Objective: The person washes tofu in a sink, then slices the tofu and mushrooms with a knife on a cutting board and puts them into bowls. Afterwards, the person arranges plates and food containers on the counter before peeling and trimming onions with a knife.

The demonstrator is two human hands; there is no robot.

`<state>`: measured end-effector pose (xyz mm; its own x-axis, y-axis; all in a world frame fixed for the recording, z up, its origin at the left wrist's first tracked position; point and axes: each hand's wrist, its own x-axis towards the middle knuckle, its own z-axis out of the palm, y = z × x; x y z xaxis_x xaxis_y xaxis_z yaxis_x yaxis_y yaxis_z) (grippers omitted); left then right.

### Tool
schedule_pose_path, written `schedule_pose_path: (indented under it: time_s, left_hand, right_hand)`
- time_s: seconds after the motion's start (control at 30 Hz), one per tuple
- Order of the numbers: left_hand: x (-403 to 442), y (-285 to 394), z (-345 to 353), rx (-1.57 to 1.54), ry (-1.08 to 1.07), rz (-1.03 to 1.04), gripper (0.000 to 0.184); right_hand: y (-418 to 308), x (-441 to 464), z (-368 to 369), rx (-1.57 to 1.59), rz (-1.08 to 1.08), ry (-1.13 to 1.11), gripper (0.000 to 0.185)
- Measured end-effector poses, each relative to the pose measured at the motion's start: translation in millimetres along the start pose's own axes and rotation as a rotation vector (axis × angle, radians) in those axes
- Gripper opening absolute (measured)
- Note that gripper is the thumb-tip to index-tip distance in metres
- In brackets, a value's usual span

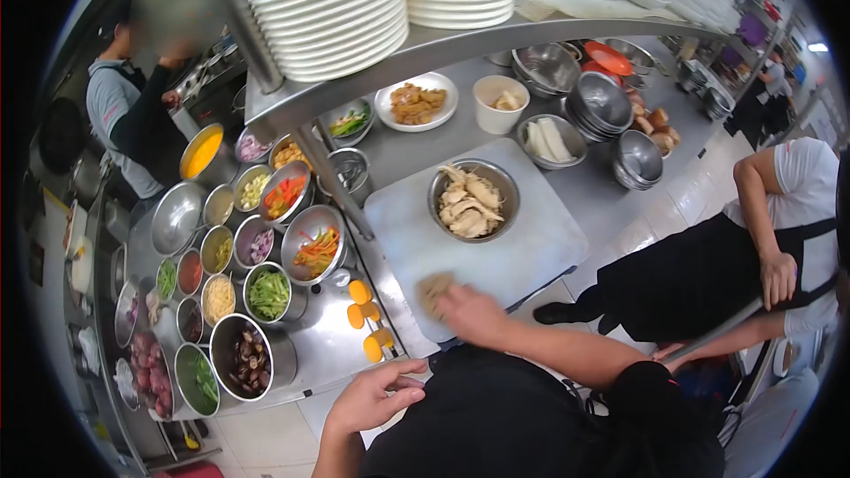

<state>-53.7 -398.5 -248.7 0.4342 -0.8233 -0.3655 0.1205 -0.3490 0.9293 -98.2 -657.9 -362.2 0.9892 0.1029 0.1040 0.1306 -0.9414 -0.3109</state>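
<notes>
My right hand [474, 314] presses a brownish cloth [436, 294] onto the near left corner of the white cutting board [390, 221]; its fingers are wrapped over the cloth and somewhat blurred. My left hand [376, 397] hovers beside the counter's front edge, fingers apart and bent, holding nothing. On the board's far half stands a metal bowl [511, 212] filled with pale, torn pieces of food [472, 199].
Metal containers of cut vegetables [268, 292] crowd the left counter. Stacked plates [328, 9] fill the overhead shelf [443, 49]. Bowls [602, 106] and a white tub [500, 115] stand behind the board. One person in an apron [682, 265] stands right, another [124, 115] far left.
</notes>
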Motion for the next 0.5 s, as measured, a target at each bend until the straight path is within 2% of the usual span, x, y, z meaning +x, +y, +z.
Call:
schedule_pose_path:
  time_s: [0.07,0.13,0.2,0.27,0.33,0.4,0.5]
  left_hand:
    - [7,8,4,0.042,-0.031,-0.012,0.047]
    - [8,11,6,0.069,-0.048,-0.026,0.046]
    - [8,9,6,0.074,-0.047,-0.032,0.046]
    - [7,2,6,0.088,-0.048,-0.033,0.046]
    - [8,1,9,0.072,-0.032,-0.044,0.045]
    - [12,6,14,0.039,0.002,-0.068,0.045]
    - [30,16,22,0.011,0.095,0.049,0.04]
  right_hand:
    - [-9,-11,-18,0.079,-0.095,-0.079,0.032]
    - [17,-35,-29,0.127,-0.093,-0.12,0.035]
    - [52,-64,-49,0.017,-0.014,-0.113,0.038]
    - [100,-90,-62,-0.096,0.236,-0.079,0.04]
    - [146,-106,-83,-0.206,0.395,0.096,0.04]
    - [192,-107,-106,-0.22,0.562,0.142,0.047]
    - [203,-86,-153,-0.35,0.592,0.184,0.064]
